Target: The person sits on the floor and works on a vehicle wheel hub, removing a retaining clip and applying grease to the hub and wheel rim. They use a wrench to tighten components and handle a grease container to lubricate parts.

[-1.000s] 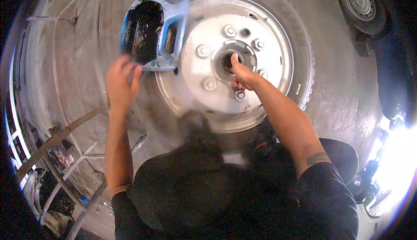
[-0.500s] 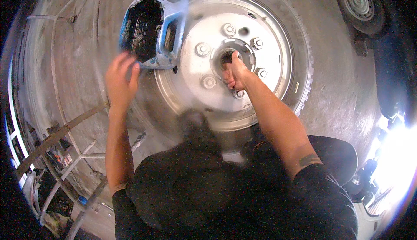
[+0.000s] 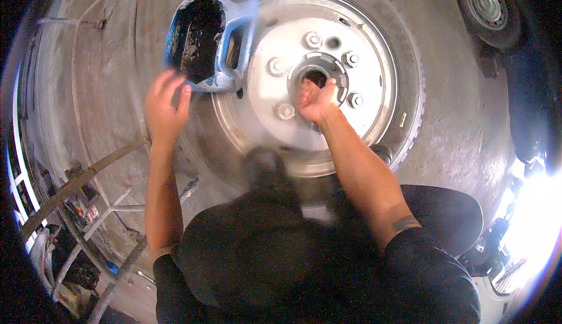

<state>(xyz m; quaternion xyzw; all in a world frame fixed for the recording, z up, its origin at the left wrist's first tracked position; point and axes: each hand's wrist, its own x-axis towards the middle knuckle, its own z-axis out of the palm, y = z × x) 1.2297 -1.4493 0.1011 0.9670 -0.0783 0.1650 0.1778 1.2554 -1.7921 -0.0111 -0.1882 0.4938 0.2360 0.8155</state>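
A large truck wheel with a silver rim [image 3: 374,48] lies flat on the concrete floor in front of me. Several lug nuts ring its dark hub hole [image 3: 317,77]. My right hand [image 3: 317,101] is at the near edge of the hub, fingers curled over it; whether it holds anything is hidden. A cut-open blue plastic jug [image 3: 218,31], black with grease inside, rests on the tyre at the rim's left. My left hand [image 3: 165,106] is just below the jug, fingers spread, its fingertips at the jug's lower corner.
A second, smaller wheel [image 3: 488,7] lies at the top right. A metal frame of bars and a long rod [image 3: 88,174] lie on the floor at lower left. Bright glare fills the right edge. My dark-clothed knees fill the bottom.
My right hand has slid a little toward me from the hub's centre to its near edge. My left hand stays by the jug, fingers slightly shifted.
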